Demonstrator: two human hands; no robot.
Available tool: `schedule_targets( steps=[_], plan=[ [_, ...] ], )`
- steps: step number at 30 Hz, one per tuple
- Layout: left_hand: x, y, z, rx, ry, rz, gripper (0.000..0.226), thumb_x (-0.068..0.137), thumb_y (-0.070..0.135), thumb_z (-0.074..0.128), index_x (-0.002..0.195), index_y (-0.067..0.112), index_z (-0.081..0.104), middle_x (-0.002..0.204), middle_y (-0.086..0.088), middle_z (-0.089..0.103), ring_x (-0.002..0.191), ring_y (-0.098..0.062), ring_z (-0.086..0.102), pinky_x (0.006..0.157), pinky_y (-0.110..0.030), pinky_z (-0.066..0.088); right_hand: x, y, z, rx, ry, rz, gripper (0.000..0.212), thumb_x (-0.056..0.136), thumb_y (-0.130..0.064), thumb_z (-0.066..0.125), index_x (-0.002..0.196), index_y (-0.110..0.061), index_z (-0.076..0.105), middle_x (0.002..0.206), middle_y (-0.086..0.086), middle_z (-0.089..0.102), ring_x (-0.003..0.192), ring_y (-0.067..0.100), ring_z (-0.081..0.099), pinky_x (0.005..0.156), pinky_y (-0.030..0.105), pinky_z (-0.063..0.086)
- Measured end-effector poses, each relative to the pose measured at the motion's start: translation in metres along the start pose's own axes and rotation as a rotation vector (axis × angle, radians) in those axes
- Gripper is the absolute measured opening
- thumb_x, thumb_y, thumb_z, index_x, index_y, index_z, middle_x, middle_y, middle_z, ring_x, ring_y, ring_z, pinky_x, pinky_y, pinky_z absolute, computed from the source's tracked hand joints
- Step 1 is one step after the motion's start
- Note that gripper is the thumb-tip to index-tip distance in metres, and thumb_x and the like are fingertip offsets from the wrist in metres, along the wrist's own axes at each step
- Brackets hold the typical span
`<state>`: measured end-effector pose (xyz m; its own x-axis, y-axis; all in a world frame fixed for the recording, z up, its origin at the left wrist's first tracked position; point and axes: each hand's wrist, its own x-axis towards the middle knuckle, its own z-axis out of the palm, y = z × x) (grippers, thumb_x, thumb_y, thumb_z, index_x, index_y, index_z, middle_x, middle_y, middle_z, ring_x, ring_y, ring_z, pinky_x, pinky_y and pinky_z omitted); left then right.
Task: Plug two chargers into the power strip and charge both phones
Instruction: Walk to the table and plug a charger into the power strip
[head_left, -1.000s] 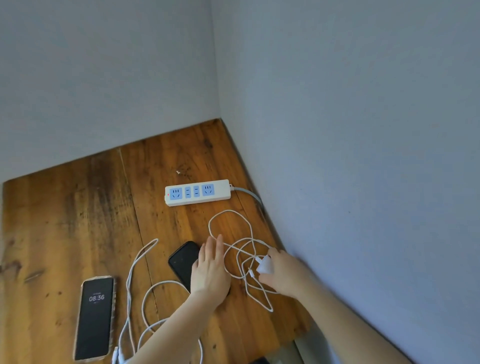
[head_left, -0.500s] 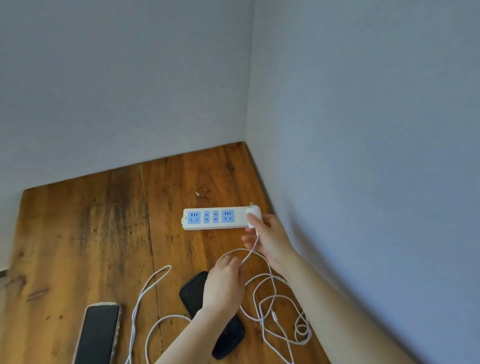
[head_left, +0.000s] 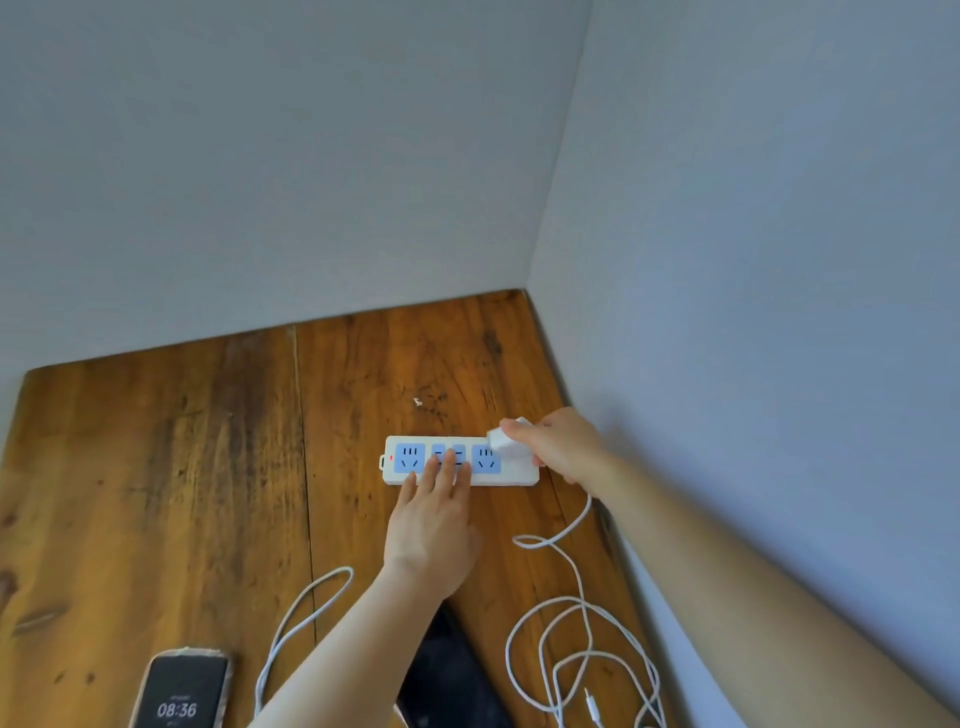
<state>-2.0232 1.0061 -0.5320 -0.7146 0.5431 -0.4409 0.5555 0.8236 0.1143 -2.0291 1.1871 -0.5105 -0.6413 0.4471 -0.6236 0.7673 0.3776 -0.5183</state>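
A white power strip (head_left: 519, 474) with blue sockets lies on the wooden table (head_left: 156, 493) near the right wall. My right hand (head_left: 563, 447) grips a white charger plug (head_left: 505, 439) just above the strip's right socket. Its white cable (head_left: 576, 613) trails down in loose coils at the lower right. My left hand (head_left: 434, 525) lies flat, fingertips pressing on the strip's front edge and middle sockets. A black phone (head_left: 447, 680) lies partly under my left forearm. A second phone (head_left: 182, 691) with a lit screen reading 08:36 rests at the bottom left. A second white cable (head_left: 301, 618) loops between the phones.
Grey walls meet in a corner behind the table; the right wall runs close along the table's edge by the strip. Bare wood stretches to the left and behind the strip.
My right hand carried the charger plug from the strip's right end to above its right socket. My left hand let go of the cable and moved up onto the strip. The camera came closer.
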Motion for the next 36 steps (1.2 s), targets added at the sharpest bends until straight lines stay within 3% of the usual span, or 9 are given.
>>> schedule_targets(
  steps=[4,7,12,20,23,31,36],
  plan=[
    [0.0,0.003,-0.001,-0.058,-0.002,-0.021,0.071,0.097,0.035,0.042,0.153,0.021,0.0,0.162,-0.002,-0.005,0.148,-0.024,-0.006,0.118,-0.04,0.008,0.01,-0.006,0.001,-0.056,0.011,0.006,0.06,0.076,-0.064,0.058,0.105,-0.012,0.059,0.086,0.001,0.063,0.061,0.011,0.057,0.046,0.019,0.038],
    [0.001,0.005,0.0,-0.09,0.001,-0.036,0.072,0.097,0.034,0.044,0.153,0.023,0.0,0.162,-0.001,-0.005,0.148,-0.024,-0.007,0.118,-0.041,0.009,0.013,-0.01,0.002,-0.112,0.021,-0.015,0.052,0.076,-0.062,0.06,0.096,-0.014,0.058,0.08,0.0,0.063,0.059,0.011,0.059,0.046,0.019,0.04],
    [0.001,0.003,0.003,-0.098,0.007,-0.043,0.073,0.097,0.032,0.046,0.152,0.025,-0.001,0.162,0.001,-0.006,0.148,-0.023,-0.008,0.118,-0.04,0.01,0.009,-0.02,0.001,-0.286,0.088,-0.103,0.04,0.08,-0.057,0.059,0.087,-0.02,0.045,0.065,-0.008,0.048,0.052,0.01,0.053,0.044,0.019,0.039],
    [0.001,0.004,-0.005,-0.13,-0.003,-0.047,0.072,0.096,0.033,0.046,0.153,0.025,0.002,0.162,0.001,-0.004,0.148,-0.022,-0.006,0.118,-0.039,0.011,-0.004,-0.027,0.014,-0.414,0.172,-0.237,0.036,0.086,-0.055,0.053,0.076,-0.021,0.047,0.066,-0.004,0.051,0.046,0.011,0.051,0.043,0.016,0.036],
    [0.0,0.005,-0.005,-0.132,-0.004,-0.048,0.073,0.096,0.032,0.047,0.152,0.026,0.001,0.162,0.002,-0.005,0.148,-0.022,-0.007,0.118,-0.039,0.011,-0.004,-0.027,0.016,-0.423,0.196,-0.253,0.037,0.087,-0.055,0.051,0.074,-0.021,0.046,0.062,-0.005,0.049,0.046,0.012,0.05,0.042,0.017,0.035],
    [0.0,0.004,-0.002,-0.143,0.004,-0.054,0.075,0.095,0.032,0.048,0.152,0.026,-0.001,0.162,0.002,-0.006,0.147,-0.022,-0.01,0.118,-0.039,0.009,0.009,-0.028,0.0,-0.297,0.058,-0.153,0.039,0.086,-0.056,0.052,0.087,-0.017,0.049,0.075,0.001,0.056,0.06,0.014,0.058,0.046,0.019,0.043],
    [0.001,0.002,-0.004,-0.152,0.006,-0.051,0.074,0.096,0.032,0.045,0.152,0.025,-0.002,0.162,0.002,-0.007,0.147,-0.021,-0.01,0.118,-0.039,0.007,0.002,-0.038,0.0,-0.365,0.099,-0.243,0.038,0.087,-0.052,0.054,0.076,-0.017,0.045,0.062,-0.002,0.051,0.051,0.009,0.051,0.043,0.021,0.033]
  ],
)
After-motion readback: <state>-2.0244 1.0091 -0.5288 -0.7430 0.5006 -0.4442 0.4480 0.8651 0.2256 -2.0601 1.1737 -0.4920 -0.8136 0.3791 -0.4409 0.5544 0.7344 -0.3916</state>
